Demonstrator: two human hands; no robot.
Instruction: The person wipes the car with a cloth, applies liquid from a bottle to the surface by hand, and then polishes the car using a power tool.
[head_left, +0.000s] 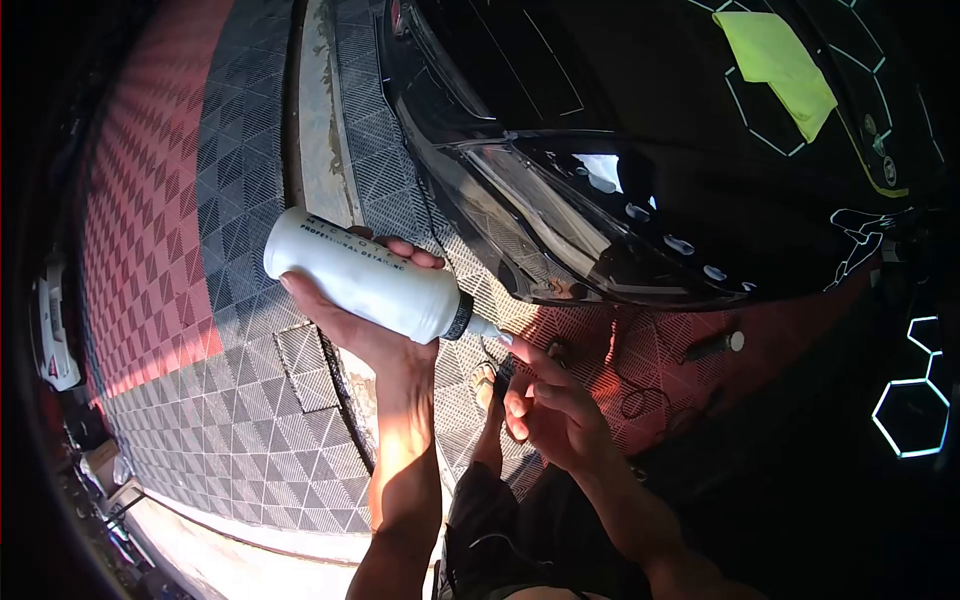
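Bottle (pixel 365 280) lay aslant in the left hand (pixel 345 325), its nozzle (pixel 482 327) aimed at the right index fingertip (pixel 508 340)

At the far left of the view, the red and grey floor tiles (pixel 160 240) spread out below the hands. Next came the rounded base of the white bottle, up and to the left. The left grip was closed around the body, the thumb along the near side and the other fingers showing beyond the far side. The bottle's long axis sloped down to the right through a black collar (pixel 458 317) to the pale nozzle. That end met, or all but met, the index fingertip of the right hand (pixel 560 420); the exact contact could not be told. A pale spot showed there, though whether nail or liquid was unclear. The right grip held nothing, its index finger extended and the others loosely bent. Above and to the right stood the glossy black car (pixel 690 180), apart from both hands, with the right hand the nearer. Farther right, a yellow-green cloth (pixel 780 75) rested on its dark surface.
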